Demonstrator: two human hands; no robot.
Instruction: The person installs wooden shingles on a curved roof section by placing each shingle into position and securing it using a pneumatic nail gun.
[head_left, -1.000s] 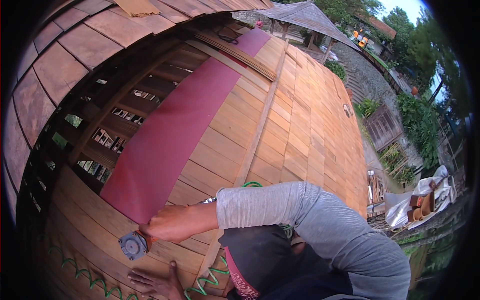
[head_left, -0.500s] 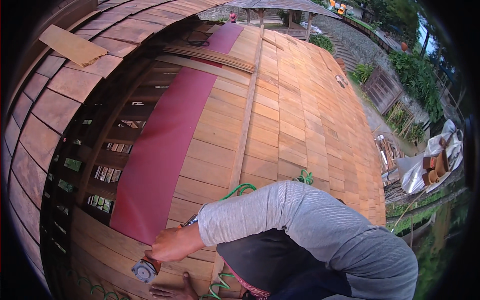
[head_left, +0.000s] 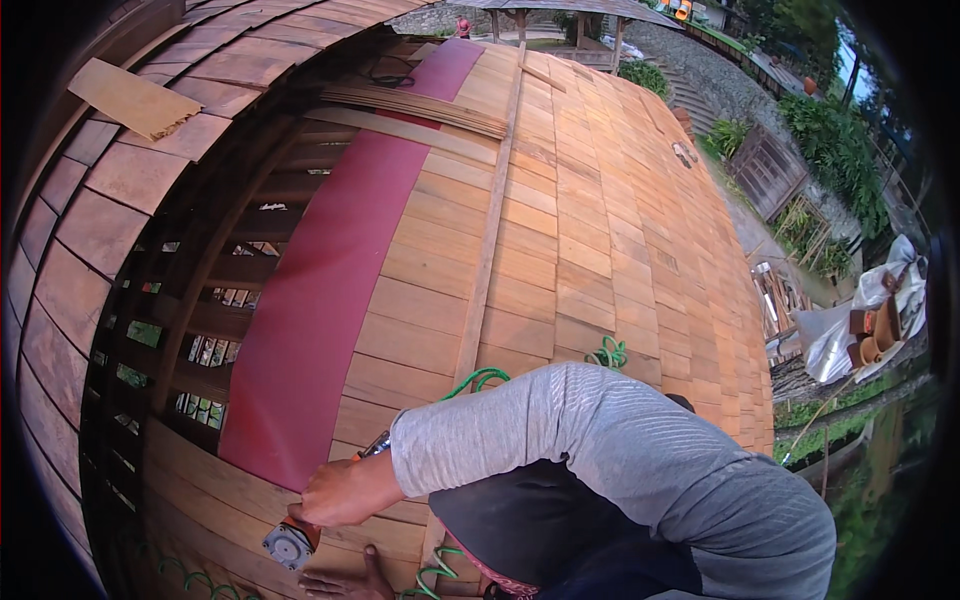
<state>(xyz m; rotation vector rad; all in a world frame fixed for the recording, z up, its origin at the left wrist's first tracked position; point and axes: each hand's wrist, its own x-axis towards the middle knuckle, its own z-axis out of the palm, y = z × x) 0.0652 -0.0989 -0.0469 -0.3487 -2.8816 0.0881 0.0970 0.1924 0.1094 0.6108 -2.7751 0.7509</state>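
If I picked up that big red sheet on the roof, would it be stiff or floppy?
Probably floppy: the red sheet looks thin and has soft ripples. It might feel a little slippery, since its surface looks smooth. Tugging it free could be hard, because wooden strips lie across it.

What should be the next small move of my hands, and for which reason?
I would probably slide the left hand a little farther from the orange-and-grey tool before using it. The right hand holds the tool close to the left hand, which rests on the wooden boards, and the tool's working end is hidden.
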